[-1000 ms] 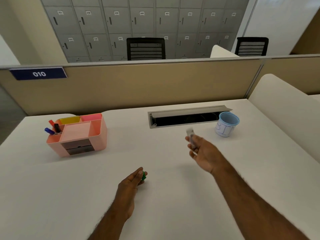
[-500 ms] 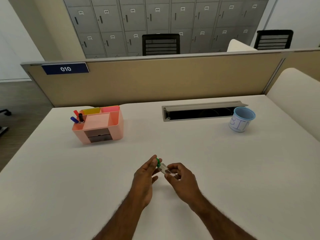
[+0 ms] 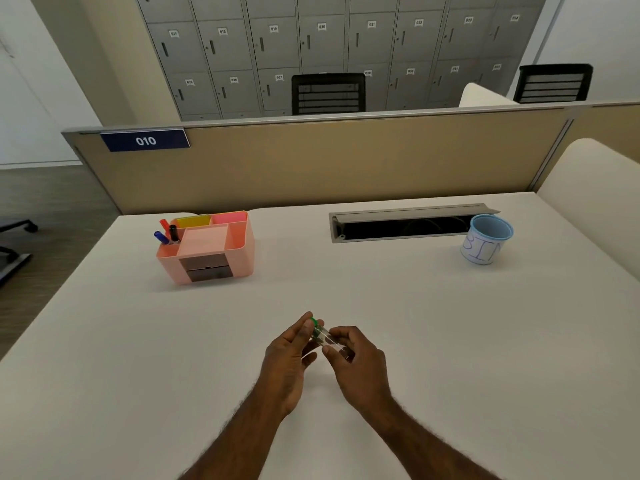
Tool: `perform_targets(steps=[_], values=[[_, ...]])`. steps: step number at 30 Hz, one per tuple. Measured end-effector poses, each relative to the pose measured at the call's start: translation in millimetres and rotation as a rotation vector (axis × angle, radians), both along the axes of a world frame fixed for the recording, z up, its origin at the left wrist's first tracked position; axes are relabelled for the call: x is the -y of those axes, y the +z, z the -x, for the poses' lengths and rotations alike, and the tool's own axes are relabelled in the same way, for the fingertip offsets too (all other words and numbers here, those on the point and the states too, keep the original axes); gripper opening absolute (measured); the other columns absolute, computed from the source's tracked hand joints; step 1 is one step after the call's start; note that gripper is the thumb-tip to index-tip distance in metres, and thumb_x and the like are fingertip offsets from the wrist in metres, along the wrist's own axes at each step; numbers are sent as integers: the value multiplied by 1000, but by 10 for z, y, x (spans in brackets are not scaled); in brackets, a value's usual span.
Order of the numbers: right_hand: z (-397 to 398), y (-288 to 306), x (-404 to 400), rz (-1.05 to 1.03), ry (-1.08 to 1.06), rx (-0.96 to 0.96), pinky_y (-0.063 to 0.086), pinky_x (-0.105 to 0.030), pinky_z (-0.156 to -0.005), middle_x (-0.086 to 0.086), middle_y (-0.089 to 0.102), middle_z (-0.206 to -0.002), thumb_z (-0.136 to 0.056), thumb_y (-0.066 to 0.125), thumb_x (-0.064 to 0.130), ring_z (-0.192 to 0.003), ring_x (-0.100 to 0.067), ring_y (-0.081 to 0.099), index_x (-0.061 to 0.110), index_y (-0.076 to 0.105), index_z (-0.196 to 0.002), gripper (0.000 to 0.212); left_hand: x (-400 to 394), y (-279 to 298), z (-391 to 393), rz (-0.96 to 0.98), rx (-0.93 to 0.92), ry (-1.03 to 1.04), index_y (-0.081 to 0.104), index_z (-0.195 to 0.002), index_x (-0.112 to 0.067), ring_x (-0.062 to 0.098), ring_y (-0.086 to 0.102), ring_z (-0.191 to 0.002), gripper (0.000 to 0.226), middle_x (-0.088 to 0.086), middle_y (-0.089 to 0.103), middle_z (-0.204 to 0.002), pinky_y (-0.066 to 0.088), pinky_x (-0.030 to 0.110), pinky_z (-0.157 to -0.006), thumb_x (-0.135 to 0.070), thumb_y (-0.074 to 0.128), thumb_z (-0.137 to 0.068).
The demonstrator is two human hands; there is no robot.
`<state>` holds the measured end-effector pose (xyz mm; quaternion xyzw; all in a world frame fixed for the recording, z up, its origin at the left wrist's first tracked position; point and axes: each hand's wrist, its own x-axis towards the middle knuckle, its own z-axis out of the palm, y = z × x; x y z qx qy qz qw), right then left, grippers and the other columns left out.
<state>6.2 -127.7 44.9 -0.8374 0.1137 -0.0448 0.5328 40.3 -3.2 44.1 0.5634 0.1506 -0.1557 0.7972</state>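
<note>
Both my hands meet over the middle of the white desk (image 3: pixel 450 341). Between them is a small clear tube-like marker body (image 3: pixel 325 338) with a green cap (image 3: pixel 314 322) at its left end. My left hand (image 3: pixel 291 355) pinches the green cap end with its fingertips. My right hand (image 3: pixel 356 358) grips the clear barrel from the right, fingers curled round it. The far end of the barrel is hidden inside my right hand.
A pink desk organiser (image 3: pixel 207 249) with pens and sticky notes stands at the back left. A blue paper cup (image 3: pixel 486 240) marked BIN sits at the back right beside an open cable slot (image 3: pixel 405 223). A tan partition (image 3: pixel 346 161) runs behind the desk.
One second ago my hands were apart, the right holding the barrel up toward the cup, the left on the green cap. They came together, and the cap now sits on the barrel end.
</note>
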Motion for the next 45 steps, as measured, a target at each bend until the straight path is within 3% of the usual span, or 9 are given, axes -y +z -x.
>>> perform_targets(steps=[5,12,21,25,30,33,38,41,45], values=[[-14,94,-13,-242,-15,-66,50,-11,-75,14,71,-98,-84,71,28,-89,-2,67,31,64,-102,19,-69,76,-51,12,23,-10,73,-109,-23,19,72,-98,39,3,79,-104,50,35,-87,-34,70,-71],[3,259,10,-555,-9,-172,54,-26,-71,2,77,-92,-89,65,28,-74,-11,66,20,69,-100,14,-100,157,-54,51,60,-65,71,-114,-23,19,72,-101,39,3,76,-112,50,32,-83,-32,67,-75],[-8,352,24,-771,45,-225,49,-30,-72,-7,72,-91,-96,54,24,-73,-12,56,14,72,-102,21,-91,205,-56,97,86,-69,75,-109,-22,23,72,-102,33,8,75,-114,59,25,-70,-29,65,-78],[-15,410,-10,-826,52,-228,49,-27,-67,-9,70,-87,-97,52,23,-68,-11,54,14,73,-98,23,-100,244,-59,109,126,-74,76,-107,-21,22,73,-102,30,10,75,-114,59,27,-74,-26,63,-80],[-62,517,-27,-1151,59,-350,47,-18,-50,-12,67,-77,-99,49,25,-55,-7,52,3,68,-106,30,-139,305,-112,135,167,-98,77,-108,-22,20,70,-105,29,10,74,-116,55,32,-85,-26,62,-83],[-90,575,-22,-1354,94,-454,44,-17,-43,-13,66,-71,-98,48,26,-48,-7,50,1,68,-104,32,-174,322,-129,184,182,-119,75,-110,-21,20,71,-102,29,11,73,-117,58,32,-84,-27,60,-85],[-139,568,-49,-1523,175,-505,44,-18,-41,-14,66,-73,-96,52,25,-47,-8,50,3,67,-106,29,-232,363,-140,253,207,-146,75,-109,-21,22,69,-101,28,10,73,-116,50,40,-93,-26,59,-87],[-163,524,-73,-1485,246,-500,48,-21,-45,-14,68,-78,-96,50,27,-53,-11,55,3,67,-108,31,-295,404,-179,185,239,-163,75,-109,-21,21,70,-103,27,10,73,-115,56,34,-88,-26,57,-88],[-309,506,-104,-1098,352,-433,49,-26,-61,-10,70,-91,-99,45,33,-69,-15,59,6,66,-114,37,-414,401,-225,57,260,-207,72,-113,-21,23,68,-112,29,10,71,-122,56,28,-85,-27,57,-89]])
